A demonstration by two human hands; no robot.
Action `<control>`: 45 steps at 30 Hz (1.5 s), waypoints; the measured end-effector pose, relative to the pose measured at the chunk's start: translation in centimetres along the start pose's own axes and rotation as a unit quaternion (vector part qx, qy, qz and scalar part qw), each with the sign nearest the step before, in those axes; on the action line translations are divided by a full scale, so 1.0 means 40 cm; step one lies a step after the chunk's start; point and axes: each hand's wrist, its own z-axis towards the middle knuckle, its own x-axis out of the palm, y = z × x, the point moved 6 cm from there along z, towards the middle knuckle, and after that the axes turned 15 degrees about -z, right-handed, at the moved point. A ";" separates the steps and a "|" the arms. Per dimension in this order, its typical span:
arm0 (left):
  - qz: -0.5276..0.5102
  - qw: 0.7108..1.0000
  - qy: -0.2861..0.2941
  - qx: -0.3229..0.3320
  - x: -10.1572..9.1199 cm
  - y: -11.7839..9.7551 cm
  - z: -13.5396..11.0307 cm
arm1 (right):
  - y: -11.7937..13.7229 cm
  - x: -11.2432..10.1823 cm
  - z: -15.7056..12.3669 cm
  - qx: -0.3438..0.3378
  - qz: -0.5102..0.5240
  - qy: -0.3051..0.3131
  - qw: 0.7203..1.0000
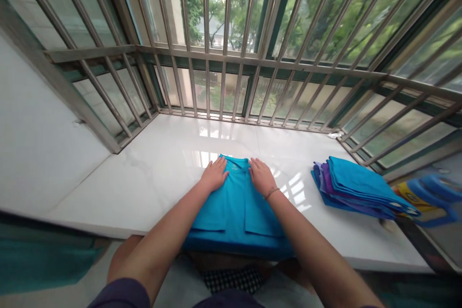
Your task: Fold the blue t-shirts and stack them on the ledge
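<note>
A turquoise T-shirt [235,211] lies on the white sill in front of me, its neckline pointing toward the window. Both sleeves are folded inward over the body, and the lower part hangs over the sill's front edge. My left hand [215,174] rests flat on the shirt's left shoulder, fingers stretched out. On the right shoulder lies my right hand [260,174], also flat with its fingers extended, a thin bracelet at the wrist. Neither hand grips the fabric.
To the right sits a stack of folded turquoise and purple clothes [361,185]. Beyond it stands a blue and yellow container [426,197]. Metal window bars [224,82] enclose the back and sides of the white sill [144,187].
</note>
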 end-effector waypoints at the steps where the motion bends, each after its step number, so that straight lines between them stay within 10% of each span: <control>1: 0.002 1.000 -0.005 0.002 0.003 0.007 0.002 | 0.000 0.023 -0.019 -0.010 -0.013 0.022 1.000; 7: 0.019 1.000 0.001 0.006 0.005 0.026 0.004 | 0.005 0.114 -0.040 -0.007 -0.017 0.097 0.995; 25: -0.002 1.000 -0.019 -0.021 -0.024 0.056 0.042 | -0.049 0.106 0.065 -0.006 0.027 0.115 0.993; 33: -0.007 0.999 -0.034 -0.041 -0.038 0.084 0.038 | -0.234 -0.034 -0.220 0.037 0.106 -0.046 0.993; 39: -0.021 0.999 -0.033 -0.038 -0.033 0.089 0.052 | -0.174 -0.052 -0.485 0.002 0.066 -0.037 0.997; 45: -0.232 0.959 -0.144 -0.071 -0.107 0.103 0.048 | -0.088 -0.033 -0.534 0.016 0.026 -0.046 0.998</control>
